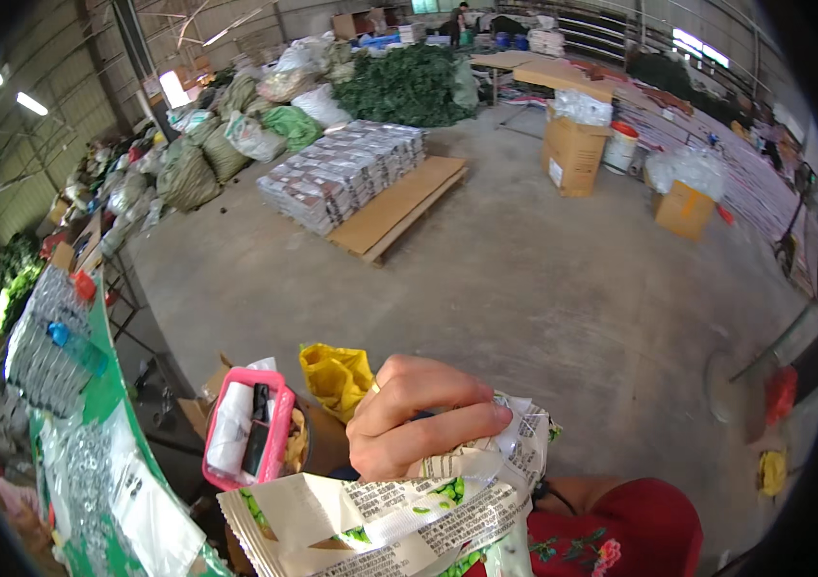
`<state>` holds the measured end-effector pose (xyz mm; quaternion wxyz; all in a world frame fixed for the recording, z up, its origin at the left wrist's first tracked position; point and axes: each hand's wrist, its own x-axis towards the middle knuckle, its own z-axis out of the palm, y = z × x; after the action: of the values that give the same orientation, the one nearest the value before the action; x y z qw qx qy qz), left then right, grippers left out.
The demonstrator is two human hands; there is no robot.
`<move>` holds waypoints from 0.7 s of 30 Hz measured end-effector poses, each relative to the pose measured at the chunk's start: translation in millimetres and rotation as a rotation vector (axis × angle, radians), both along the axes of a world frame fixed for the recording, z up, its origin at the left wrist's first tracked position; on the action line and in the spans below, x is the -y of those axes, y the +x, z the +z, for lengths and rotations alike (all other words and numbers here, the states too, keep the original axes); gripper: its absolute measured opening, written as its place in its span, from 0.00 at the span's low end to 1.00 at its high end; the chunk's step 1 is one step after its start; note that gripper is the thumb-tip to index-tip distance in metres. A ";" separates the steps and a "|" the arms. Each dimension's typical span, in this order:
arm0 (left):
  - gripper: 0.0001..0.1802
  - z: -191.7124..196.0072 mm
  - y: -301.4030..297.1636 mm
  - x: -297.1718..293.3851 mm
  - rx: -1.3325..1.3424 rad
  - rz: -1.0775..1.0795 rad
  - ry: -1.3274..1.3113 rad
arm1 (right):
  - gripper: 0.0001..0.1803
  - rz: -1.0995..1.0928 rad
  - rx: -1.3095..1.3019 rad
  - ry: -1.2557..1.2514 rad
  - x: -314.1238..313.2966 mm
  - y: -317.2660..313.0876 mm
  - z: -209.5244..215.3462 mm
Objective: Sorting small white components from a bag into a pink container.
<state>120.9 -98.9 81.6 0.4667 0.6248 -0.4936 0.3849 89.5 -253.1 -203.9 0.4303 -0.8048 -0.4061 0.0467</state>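
My left hand [423,412] is closed on a snack packet [399,524], its fingers bent over the top edge near the right end. Printed text and pictures of green peas cover the cream-coloured packet, which is creased where I grip it and has a crimped left end. Just right of the packet, a bit of my right wrist [555,497] shows with a dark band, beside red cloth [620,529] with a flower pattern. The right hand itself is hidden behind the packet. A yellow bag [336,377] stands just beyond my left hand.
To the left, a pink basket [286,423] holds a white bottle and dark items. A green table [106,385] bears clear plastic and a blue-capped bottle. Ahead stand stacked bundles [342,173], a flat cardboard sheet [404,207], boxes [572,154] and heaped sacks [226,149].
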 end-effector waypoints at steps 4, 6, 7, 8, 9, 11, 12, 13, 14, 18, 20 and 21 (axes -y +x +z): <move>0.15 3.0 -8.8 -8.3 -0.053 0.020 -0.006 | 0.09 -0.022 0.013 -0.003 -13.6 -18.8 -46.5; 0.15 7.7 -14.9 -13.9 -0.087 0.039 0.020 | 0.08 -0.005 0.024 0.029 -19.4 -14.5 -61.6; 0.15 6.6 -14.8 -11.7 -0.150 0.057 0.047 | 0.08 -0.010 0.019 0.046 -16.9 -14.5 -65.0; 0.15 4.7 -10.8 -8.4 -0.171 0.048 0.054 | 0.09 0.020 -0.019 0.045 -14.2 -12.8 -68.2; 0.15 4.4 -7.6 -3.9 -0.164 0.030 0.059 | 0.10 0.052 -0.058 0.045 -11.5 -10.4 -71.5; 0.15 6.4 -5.2 -0.3 -0.182 0.044 0.047 | 0.10 0.077 -0.037 -0.100 -10.4 -10.5 -65.3; 0.14 1.2 -1.7 2.4 -0.191 0.034 0.017 | 0.10 0.083 -0.042 -0.076 -12.2 -11.9 -67.3; 0.14 -0.9 -0.4 2.3 -0.193 0.028 0.022 | 0.10 0.077 -0.045 -0.072 -12.2 -11.3 -69.0; 0.14 -0.2 1.6 3.0 -0.239 0.066 0.053 | 0.10 0.084 -0.033 -0.046 -11.9 -11.3 -70.6; 0.10 -22.8 9.8 29.7 -0.510 0.149 -0.140 | 0.10 0.100 -0.100 0.082 -13.6 -18.0 -69.9; 0.07 -48.8 9.2 31.3 -0.781 0.278 -0.253 | 0.10 0.144 -0.070 -0.027 -16.0 -15.5 -64.7; 0.06 -65.0 5.2 28.4 -0.901 0.428 -0.206 | 0.10 0.108 -0.075 -0.026 -17.0 -16.0 -67.5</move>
<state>126.1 -127.2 16.6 0.6033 0.7665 -0.0637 0.2108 73.4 -236.1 -271.4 0.4315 -0.7849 -0.4320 0.1051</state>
